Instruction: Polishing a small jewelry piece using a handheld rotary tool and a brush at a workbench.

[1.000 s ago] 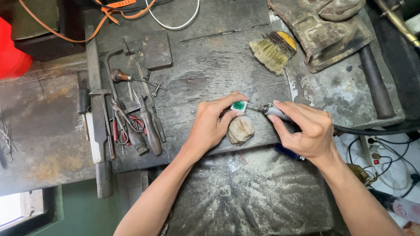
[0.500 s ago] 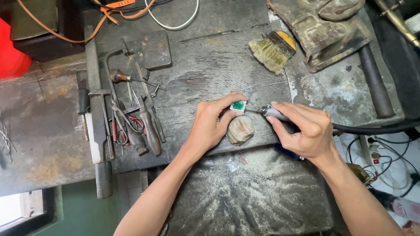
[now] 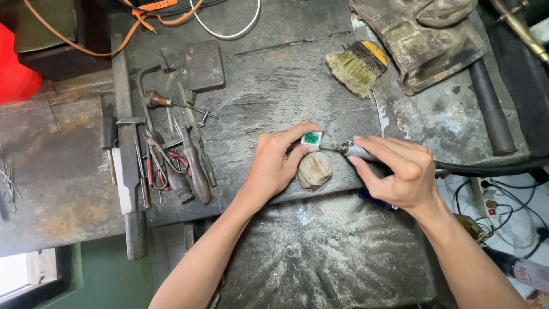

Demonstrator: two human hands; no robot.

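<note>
My left hand (image 3: 278, 162) pinches a small square piece with a green stone (image 3: 311, 138) between thumb and fingers, resting it on a rounded wooden bench peg (image 3: 314, 170). My right hand (image 3: 397, 171) grips a rotary handpiece (image 3: 354, 150) like a pen, its thin metal tip touching the right side of the green piece. A black flexible shaft (image 3: 486, 169) runs from the handpiece off to the right.
Pliers, a saw frame, files and a hammer (image 3: 166, 154) lie in a row left of my hands. A bristle brush (image 3: 357, 67) and worn leather gloves (image 3: 429, 34) sit at the back right. Orange and white cables (image 3: 171, 8) cross the far edge. Dust covers the near tray (image 3: 326, 257).
Both hands stay in nearly the same place; the handpiece tip remains against the green piece, with only slight shifts of the right hand.
</note>
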